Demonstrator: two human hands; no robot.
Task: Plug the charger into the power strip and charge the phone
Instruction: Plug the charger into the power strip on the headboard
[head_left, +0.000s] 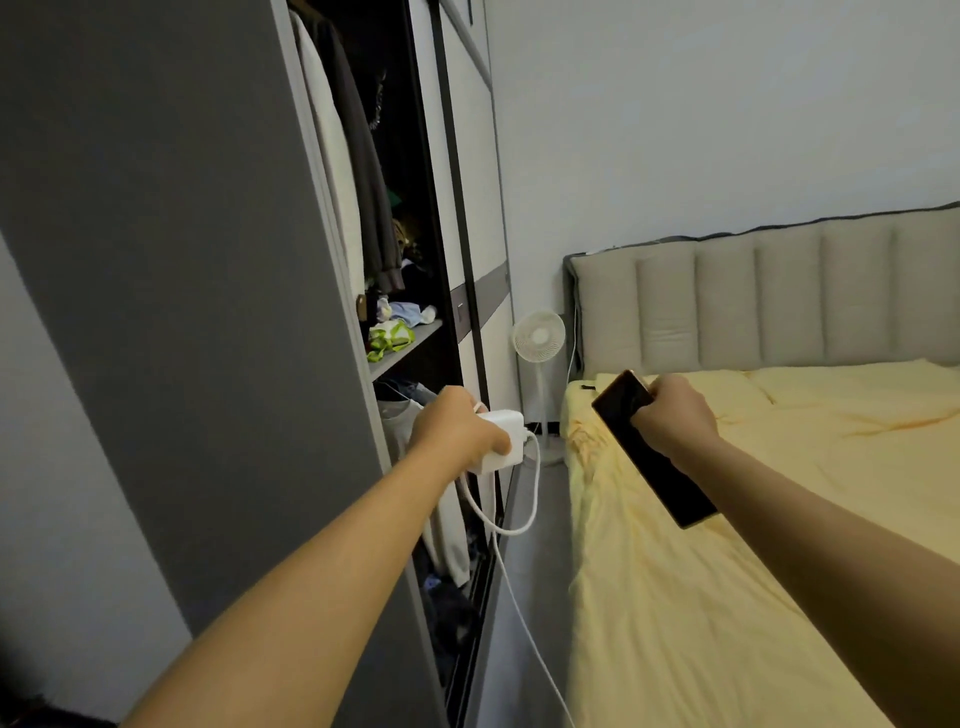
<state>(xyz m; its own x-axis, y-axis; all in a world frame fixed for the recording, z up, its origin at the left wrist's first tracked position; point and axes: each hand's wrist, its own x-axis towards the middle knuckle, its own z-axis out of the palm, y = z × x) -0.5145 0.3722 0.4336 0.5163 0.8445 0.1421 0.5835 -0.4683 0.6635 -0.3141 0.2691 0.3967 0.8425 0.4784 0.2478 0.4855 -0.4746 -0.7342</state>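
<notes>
The left hand (457, 428) grips the white charger (498, 440) beside the open wardrobe (208, 260), its cable (511, 530) looping down. The right hand (675, 415) clasps the dark phone (649, 457) above the yellow bed (753, 571).
</notes>
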